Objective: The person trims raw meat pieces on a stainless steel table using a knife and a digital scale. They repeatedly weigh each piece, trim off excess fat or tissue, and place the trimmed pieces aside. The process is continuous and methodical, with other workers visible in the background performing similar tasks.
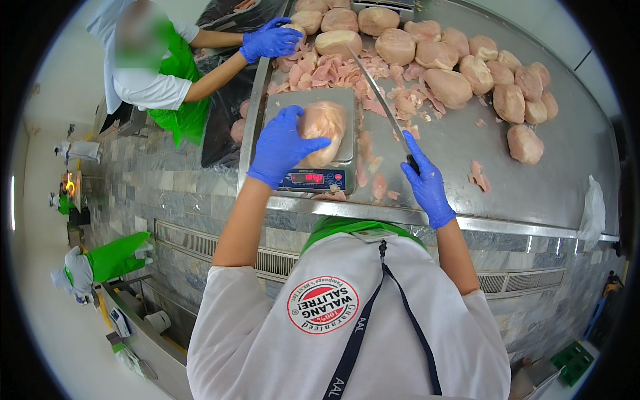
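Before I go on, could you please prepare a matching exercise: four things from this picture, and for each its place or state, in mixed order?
1. knife
2. left hand
3. scale
4. lanyard

A. lying over the white shirt
B. touching the weighed meat
C. gripped by the right hand
D. showing a lit red display

Pairs: 1-C, 2-B, 3-D, 4-A

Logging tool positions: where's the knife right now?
Head view, upper half, right of centre: the knife is in the person's right hand, its blade slanting up-left over pink meat scraps, just right of the scale.
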`<act>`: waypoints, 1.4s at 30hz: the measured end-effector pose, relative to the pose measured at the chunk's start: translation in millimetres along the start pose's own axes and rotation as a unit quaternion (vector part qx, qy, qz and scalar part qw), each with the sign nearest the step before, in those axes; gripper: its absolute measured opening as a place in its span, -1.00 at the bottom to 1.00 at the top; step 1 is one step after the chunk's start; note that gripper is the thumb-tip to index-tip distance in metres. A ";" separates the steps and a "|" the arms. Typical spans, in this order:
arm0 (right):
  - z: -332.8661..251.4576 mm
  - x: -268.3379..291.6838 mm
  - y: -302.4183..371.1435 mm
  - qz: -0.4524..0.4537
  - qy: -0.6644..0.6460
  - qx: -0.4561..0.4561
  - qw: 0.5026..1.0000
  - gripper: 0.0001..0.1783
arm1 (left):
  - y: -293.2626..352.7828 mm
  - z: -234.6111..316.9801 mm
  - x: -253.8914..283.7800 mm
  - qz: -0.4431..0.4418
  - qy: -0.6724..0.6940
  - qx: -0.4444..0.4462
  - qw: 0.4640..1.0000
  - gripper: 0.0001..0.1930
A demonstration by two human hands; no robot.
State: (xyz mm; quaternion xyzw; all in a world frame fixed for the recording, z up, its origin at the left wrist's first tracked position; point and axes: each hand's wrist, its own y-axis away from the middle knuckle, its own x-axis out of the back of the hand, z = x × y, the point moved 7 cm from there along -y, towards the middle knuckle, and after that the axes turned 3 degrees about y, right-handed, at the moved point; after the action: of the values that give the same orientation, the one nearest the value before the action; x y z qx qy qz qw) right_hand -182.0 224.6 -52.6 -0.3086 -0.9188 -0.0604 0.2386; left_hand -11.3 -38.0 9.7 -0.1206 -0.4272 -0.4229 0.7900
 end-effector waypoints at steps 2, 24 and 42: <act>0.0 -1.2 -5.5 0.026 -0.003 0.045 0.999 -0.31 | -6.6 -2.3 2.1 -0.002 0.047 -0.134 0.990 0.17; 27.6 -91.9 -8.0 -0.077 -0.060 0.029 0.995 -0.26 | 0.9 -25.4 -50.1 0.026 0.477 0.052 0.877 0.02; 8.6 -80.2 -94.6 -0.122 0.019 0.066 0.990 -0.17 | -39.1 -3.3 -38.1 -0.042 0.444 0.039 0.894 -0.02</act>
State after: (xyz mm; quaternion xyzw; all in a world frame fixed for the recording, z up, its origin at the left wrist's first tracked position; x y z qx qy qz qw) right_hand -186.0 107.7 -94.9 -0.1763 -0.9470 -0.0346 0.2661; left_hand -50.1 -42.3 -28.6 0.1286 -0.0527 -0.4486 0.8829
